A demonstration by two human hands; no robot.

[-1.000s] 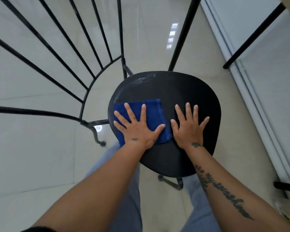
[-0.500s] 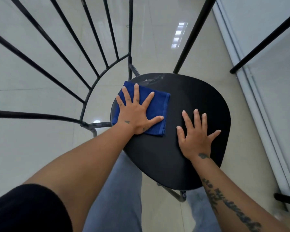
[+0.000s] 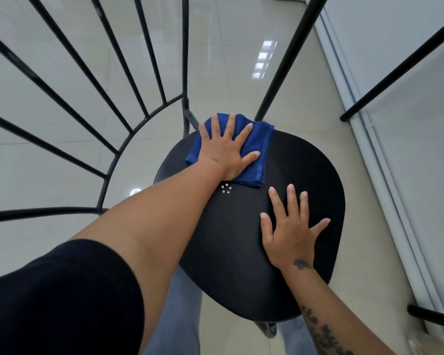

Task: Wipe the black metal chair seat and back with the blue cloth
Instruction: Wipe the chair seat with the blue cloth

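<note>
The black metal chair seat (image 3: 231,242) fills the middle of the view. Its back of thin black bars (image 3: 108,80) fans out to the upper left. A folded blue cloth (image 3: 260,149) lies on the far edge of the seat, near where the back joins. My left hand (image 3: 226,149) presses flat on the cloth with fingers spread. My right hand (image 3: 290,226) rests flat on the bare seat at the right, fingers apart, holding nothing. A small ring of white dots (image 3: 226,188) marks the seat just below the cloth.
Glossy pale floor tiles (image 3: 49,162) surround the chair. A white wall with a baseboard (image 3: 385,160) runs along the right. Black bars of other furniture (image 3: 400,62) cross the upper right, and another black leg (image 3: 431,317) shows at the lower right. My legs in blue jeans stand under the seat.
My left hand has slid the blue cloth from the near left of the seat to its far edge. The right hand stayed flat on the seat.
</note>
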